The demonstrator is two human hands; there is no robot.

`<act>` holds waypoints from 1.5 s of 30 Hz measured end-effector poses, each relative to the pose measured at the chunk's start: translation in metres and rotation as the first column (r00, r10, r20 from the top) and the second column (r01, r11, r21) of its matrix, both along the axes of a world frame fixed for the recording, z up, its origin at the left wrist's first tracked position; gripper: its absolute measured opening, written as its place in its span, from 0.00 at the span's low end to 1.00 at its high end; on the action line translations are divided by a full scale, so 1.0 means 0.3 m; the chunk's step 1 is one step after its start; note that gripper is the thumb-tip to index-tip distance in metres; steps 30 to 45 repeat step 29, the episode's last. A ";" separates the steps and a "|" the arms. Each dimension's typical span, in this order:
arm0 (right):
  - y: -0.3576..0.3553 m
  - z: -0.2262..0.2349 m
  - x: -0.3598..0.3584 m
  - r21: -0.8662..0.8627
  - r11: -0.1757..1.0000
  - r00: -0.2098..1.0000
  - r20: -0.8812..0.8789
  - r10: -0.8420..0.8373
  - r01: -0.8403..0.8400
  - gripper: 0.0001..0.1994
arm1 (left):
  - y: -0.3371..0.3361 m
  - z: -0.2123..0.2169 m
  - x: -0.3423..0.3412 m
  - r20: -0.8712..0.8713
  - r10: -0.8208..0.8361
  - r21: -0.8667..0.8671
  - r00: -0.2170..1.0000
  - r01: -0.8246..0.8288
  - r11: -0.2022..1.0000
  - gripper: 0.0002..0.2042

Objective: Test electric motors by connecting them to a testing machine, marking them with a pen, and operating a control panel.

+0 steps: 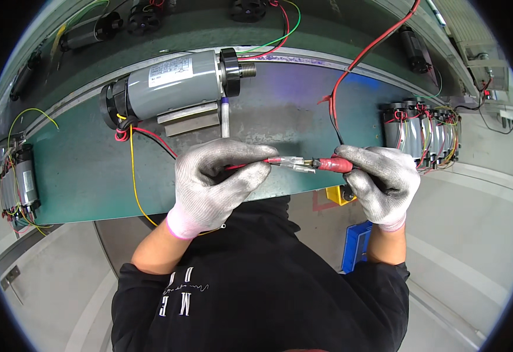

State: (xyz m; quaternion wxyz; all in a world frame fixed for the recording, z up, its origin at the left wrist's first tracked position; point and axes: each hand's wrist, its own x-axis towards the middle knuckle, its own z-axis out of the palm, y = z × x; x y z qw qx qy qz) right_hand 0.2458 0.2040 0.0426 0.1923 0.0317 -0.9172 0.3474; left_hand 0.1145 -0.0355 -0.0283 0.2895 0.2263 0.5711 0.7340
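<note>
My left hand (212,182), in a grey-white glove, pinches the motor's wire ends between thumb and fingers. Clear-sleeved terminals (292,163) stick out from that pinch to the right. My right hand (385,179), gloved alike, is closed on a red-sleeved test clip (331,164), whose metal tip meets the terminals; whether it grips them I cannot tell. A red and black cable (374,44) comes down from above to my right hand. Beyond my left hand lies a grey cylindrical motor (174,85) with black ends, its red and black leads (161,141) running toward that hand.
The motor rests by a metal block (189,119) on the green bench (74,176). A yellow wire (132,170) hangs over the front edge. More motors stand at the right (427,132) and left (26,179), others behind. A blue bin (356,246) sits below.
</note>
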 end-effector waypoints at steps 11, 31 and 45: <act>0.015 0.014 -0.031 -0.008 1.000 1.000 -0.021 0.013 -0.013 0.17 | -0.019 -0.013 -0.029 -0.023 -0.007 0.030 1.000 0.008 1.000 0.09; -0.040 -0.021 -0.039 0.019 0.998 0.995 0.078 0.064 -0.066 0.15 | -0.011 -0.044 -0.043 -0.318 -0.059 -0.114 0.946 0.024 0.993 0.10; -0.040 -0.021 -0.039 0.019 0.998 0.995 0.078 0.064 -0.066 0.15 | -0.011 -0.044 -0.043 -0.318 -0.059 -0.114 0.946 0.024 0.993 0.10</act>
